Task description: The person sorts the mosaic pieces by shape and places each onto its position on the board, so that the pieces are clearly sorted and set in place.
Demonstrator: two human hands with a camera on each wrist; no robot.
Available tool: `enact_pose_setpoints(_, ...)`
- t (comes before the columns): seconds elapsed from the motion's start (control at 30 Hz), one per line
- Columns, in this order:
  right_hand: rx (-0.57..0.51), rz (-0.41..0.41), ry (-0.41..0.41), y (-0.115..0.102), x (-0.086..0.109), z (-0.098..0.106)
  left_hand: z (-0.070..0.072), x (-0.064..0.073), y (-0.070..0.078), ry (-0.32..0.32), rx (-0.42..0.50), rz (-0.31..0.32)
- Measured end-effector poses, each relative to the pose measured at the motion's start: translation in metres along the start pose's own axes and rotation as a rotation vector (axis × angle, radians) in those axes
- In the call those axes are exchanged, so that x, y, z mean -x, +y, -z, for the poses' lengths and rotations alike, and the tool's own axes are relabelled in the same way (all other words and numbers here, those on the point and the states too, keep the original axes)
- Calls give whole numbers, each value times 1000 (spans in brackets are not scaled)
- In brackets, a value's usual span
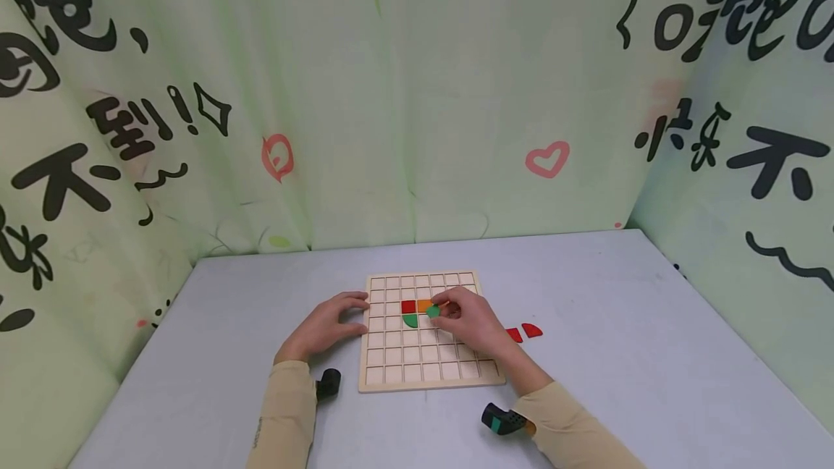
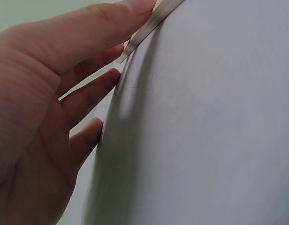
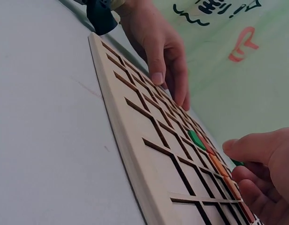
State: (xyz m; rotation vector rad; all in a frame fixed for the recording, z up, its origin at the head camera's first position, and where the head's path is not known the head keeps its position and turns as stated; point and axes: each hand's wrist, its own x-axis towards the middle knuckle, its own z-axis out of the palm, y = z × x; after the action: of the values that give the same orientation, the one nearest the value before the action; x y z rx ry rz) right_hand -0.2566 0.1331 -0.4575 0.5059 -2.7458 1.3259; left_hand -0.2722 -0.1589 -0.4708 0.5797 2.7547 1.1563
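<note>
A wooden grid board [image 1: 391,375] lies on the table with small coloured pieces in its squares. My right hand [image 1: 470,318] is over the board, pinching a small green piece [image 1: 433,311] between thumb and fingers; in the right wrist view most of this piece is hidden by the fingers. Just left of it are a red square piece [image 1: 407,307], an orange piece [image 1: 424,305] and a green quarter-round piece [image 1: 410,320]. My left hand [image 1: 326,323] touches the board's left edge with relaxed fingers, thumb [image 2: 140,5] at the rim.
Two red pieces [image 1: 532,330] lie to the right of the board, near my right forearm. A pale cloth covers the table [image 1: 260,411]. Printed curtains [image 1: 417,93] hang behind and at both sides. A black device [image 1: 503,420] sits at each wrist.
</note>
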Motion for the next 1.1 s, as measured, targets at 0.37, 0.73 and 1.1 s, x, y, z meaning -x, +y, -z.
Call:
enact_pose_setpoints(0.37, 129, 56, -21, -5, -1, -11, 1, 0, 2, -3, 13, 11)
enact_pose_setpoints(0.73, 184, 62, -7, -5, -3, -17, 0, 0, 1, 3, 12, 32)
enact_pose_setpoints(1.1, 194, 60, 21, -7, -2, -20, 0, -1, 2, 2, 13, 34)
